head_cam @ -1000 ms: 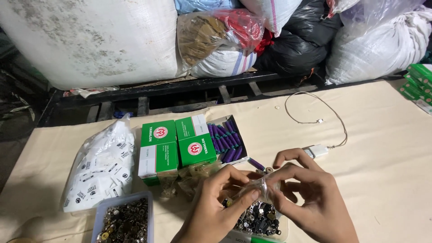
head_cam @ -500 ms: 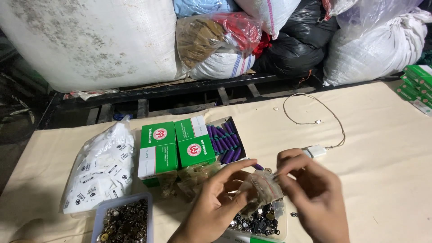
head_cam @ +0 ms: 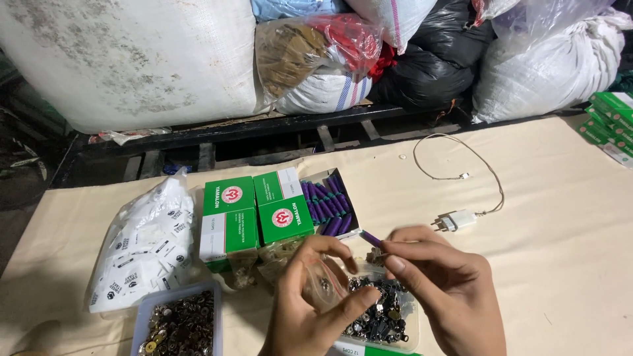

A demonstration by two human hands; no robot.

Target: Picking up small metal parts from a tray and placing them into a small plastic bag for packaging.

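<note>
Over the tray (head_cam: 410,341) of dark fittings, the left hand (head_cam: 316,310) pinches a small clear bag (head_cam: 328,288) open-mouthed so the right hand (head_cam: 442,290), fingertips closed on a purple piece (head_cam: 370,238), can reach it.

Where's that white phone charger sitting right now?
In the head view, the white charger plug lies on the cream table, right of centre, just beyond the right hand; its thin cable loops behind it.

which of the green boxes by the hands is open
The rightmost green-and-white cardboard box, beside the two closed green boxes, is open: rows of purple sticks show inside, while the other two have their lids shut.
</note>
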